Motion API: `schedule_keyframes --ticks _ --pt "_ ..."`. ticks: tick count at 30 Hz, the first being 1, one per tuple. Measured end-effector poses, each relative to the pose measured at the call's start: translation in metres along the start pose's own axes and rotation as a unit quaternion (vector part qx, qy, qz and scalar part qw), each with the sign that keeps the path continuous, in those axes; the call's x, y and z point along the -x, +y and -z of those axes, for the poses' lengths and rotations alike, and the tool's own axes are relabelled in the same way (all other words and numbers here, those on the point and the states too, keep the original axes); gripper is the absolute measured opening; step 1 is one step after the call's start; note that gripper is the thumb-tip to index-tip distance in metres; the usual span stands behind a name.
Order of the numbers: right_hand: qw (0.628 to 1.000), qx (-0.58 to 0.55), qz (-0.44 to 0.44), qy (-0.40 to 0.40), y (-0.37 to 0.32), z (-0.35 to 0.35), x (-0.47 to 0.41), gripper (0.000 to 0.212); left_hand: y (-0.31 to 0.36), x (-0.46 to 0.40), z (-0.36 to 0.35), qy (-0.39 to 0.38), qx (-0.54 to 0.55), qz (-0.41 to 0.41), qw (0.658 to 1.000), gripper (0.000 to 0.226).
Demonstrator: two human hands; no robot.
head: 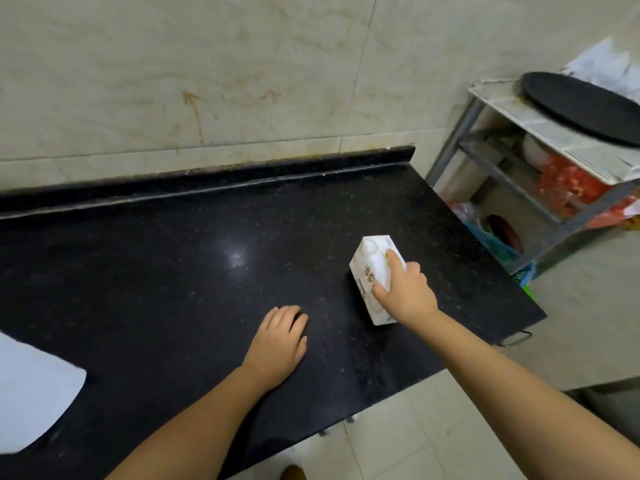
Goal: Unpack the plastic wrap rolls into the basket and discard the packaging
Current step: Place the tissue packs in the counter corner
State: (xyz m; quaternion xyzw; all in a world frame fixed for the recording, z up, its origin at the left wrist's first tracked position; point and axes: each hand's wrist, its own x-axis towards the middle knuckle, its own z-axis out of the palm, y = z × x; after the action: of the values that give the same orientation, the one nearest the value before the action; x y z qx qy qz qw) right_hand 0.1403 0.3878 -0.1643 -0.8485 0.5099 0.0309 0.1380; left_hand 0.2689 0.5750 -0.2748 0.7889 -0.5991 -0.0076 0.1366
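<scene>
A white package of plastic wrap rolls (371, 268), with printed lettering on its side, lies on the black stone counter (173, 271) toward the right end. My right hand (401, 289) rests on top of it, fingers wrapped over its near half and gripping it. My left hand (280, 337) lies flat on the counter to the left of the package, palm down, fingers loosely curled, holding nothing. No basket shows in this view.
A metal rack (519, 188) stands right of the counter, with a black round pan (581, 109) on top and red bags on its lower shelf. A white object (31, 396) sits at the counter's left edge. A tiled wall backs the counter.
</scene>
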Motion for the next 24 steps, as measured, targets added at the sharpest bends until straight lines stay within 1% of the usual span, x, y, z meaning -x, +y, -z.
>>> schedule_keyframes --ticks 2,4,5,6,8,12,15,18,24 --pt "0.999 -0.019 0.028 0.013 -0.013 0.008 0.002 0.069 -0.001 -0.001 0.003 -0.012 0.002 -0.014 1.0 0.04" --pt "0.997 -0.032 0.065 0.019 -0.036 0.013 0.006 0.067 -0.007 -0.001 0.015 -0.072 0.018 -0.016 0.997 0.042" --pt "0.995 -0.036 0.087 0.02 -0.051 0.014 0.009 0.066 -0.012 0.002 0.025 -0.09 0.03 -0.004 0.995 0.042" --pt "0.993 -0.038 0.109 0.02 -0.069 0.015 0.013 0.066 -0.019 0.008 0.035 -0.085 0.041 0.009 0.995 0.041" --pt "0.987 -0.041 0.153 0.014 -0.111 0.012 0.026 0.066 -0.038 0.031 0.059 -0.034 0.053 0.05 0.997 0.036" --pt "0.967 -0.05 0.248 -0.009 -0.205 -0.004 0.071 0.065 -0.094 0.122 0.114 0.044 0.061 0.17 0.983 0.03" --pt "0.946 -0.058 0.317 -0.026 -0.277 -0.024 0.122 0.066 -0.137 0.21 0.153 0.08 0.06 0.255 0.962 0.028" --pt "0.927 -0.08 0.364 -0.056 -0.343 -0.049 0.184 0.066 -0.171 0.303 0.19 0.102 0.05 0.334 0.936 0.027" --pt "0.881 -0.108 0.447 -0.113 -0.454 -0.097 0.304 0.07 -0.226 0.475 0.237 0.116 0.015 0.459 0.881 0.026"
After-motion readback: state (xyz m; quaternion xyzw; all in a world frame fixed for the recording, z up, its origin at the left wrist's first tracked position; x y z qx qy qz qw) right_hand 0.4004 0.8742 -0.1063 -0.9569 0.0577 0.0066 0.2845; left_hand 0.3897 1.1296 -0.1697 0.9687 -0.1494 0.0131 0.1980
